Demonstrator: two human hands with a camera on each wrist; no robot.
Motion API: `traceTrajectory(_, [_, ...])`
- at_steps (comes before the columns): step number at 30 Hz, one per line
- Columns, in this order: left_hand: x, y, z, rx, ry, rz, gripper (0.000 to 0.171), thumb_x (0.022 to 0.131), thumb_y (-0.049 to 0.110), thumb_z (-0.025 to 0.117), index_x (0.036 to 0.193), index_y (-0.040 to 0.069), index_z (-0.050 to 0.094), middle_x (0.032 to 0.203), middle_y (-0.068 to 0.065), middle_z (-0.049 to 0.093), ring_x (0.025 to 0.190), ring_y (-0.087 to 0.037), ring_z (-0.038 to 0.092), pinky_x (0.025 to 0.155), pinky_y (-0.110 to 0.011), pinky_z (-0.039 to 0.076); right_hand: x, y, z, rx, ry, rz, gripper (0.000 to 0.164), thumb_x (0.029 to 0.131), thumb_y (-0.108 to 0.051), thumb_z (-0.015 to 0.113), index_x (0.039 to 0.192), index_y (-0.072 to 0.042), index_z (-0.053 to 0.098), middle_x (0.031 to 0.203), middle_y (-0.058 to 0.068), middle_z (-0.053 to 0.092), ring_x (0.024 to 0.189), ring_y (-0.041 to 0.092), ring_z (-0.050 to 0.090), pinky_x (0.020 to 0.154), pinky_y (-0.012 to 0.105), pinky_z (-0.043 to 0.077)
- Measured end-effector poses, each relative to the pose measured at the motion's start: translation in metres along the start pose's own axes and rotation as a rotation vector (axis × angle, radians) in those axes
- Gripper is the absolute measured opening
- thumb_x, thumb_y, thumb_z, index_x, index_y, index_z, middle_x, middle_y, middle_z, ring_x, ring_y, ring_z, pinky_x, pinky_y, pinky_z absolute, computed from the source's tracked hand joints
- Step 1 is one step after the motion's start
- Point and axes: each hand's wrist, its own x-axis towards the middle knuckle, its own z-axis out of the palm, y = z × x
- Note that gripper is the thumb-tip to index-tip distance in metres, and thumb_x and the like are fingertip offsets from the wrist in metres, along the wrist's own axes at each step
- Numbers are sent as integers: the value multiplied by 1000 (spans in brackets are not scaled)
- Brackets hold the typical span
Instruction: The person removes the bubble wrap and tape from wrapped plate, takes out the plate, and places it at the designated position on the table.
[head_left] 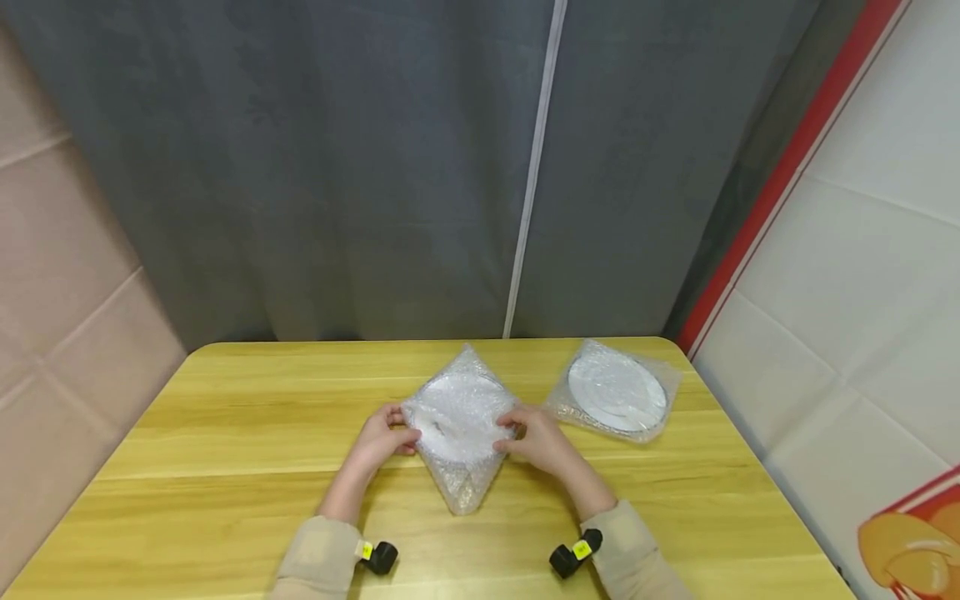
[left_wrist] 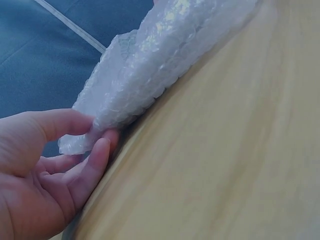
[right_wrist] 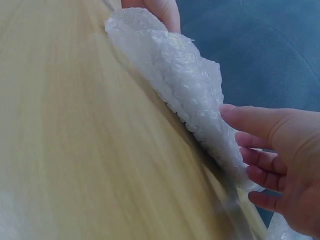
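Note:
A bubble-wrapped package (head_left: 461, 417) lies on the table between both hands, turned so its corners point away and toward me. Something round, flat and white, plate-like, shows faintly through the wrap. At its left corner my left hand (head_left: 385, 437) pinches the bubble wrap (left_wrist: 165, 55), thumb above and fingers beneath. My right hand (head_left: 536, 437) is at the right corner. Its thumb touches the wrap (right_wrist: 187, 85), while the other fingers (right_wrist: 265, 160) lie loosely bent and spread along the edge.
A second bubble-wrapped package (head_left: 618, 390), with a round white plate-like thing inside, lies at the back right of the wooden table (head_left: 225, 433). A grey curtain (head_left: 337, 167) hangs behind the table's far edge. White panels (head_left: 862, 333) stand on the right.

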Motion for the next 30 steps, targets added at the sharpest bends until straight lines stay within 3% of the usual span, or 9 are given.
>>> traceTrajectory(4, [2, 1, -2, -3, -11, 42, 80, 75, -15, 67, 143, 2, 30, 118, -27, 49, 64, -23, 61, 56, -35, 56, 0, 0, 2, -28, -2, -22, 33, 76, -23, 81, 104, -9, 71, 91, -5, 59, 85, 16, 50, 76, 33, 44])
traceTrajectory(7, [2, 0, -3, 24, -24, 70, 85, 73, -16, 68, 146, 6, 29, 116, -25, 48, 60, -22, 59, 55, -34, 55, -1, 0, 2, -45, -3, -24, 33, 76, -23, 81, 104, -9, 71, 93, -4, 59, 86, 15, 48, 76, 33, 43])
traceTrajectory(18, [3, -3, -5, 85, -41, 99, 79, 74, -15, 69, 143, 9, 38, 114, -21, 51, 57, -19, 55, 52, -30, 53, -1, -3, 5, -71, -15, -20, 23, 76, -20, 81, 94, -13, 69, 89, -6, 56, 87, 16, 48, 77, 33, 43])
traceTrajectory(30, [3, -3, -5, 133, -25, 102, 54, 76, -14, 68, 123, 5, 51, 116, -19, 45, 63, -20, 59, 52, -30, 52, -1, -10, 6, -56, -18, -9, 22, 75, -14, 79, 90, -14, 62, 89, -6, 57, 83, 15, 47, 80, 35, 38])
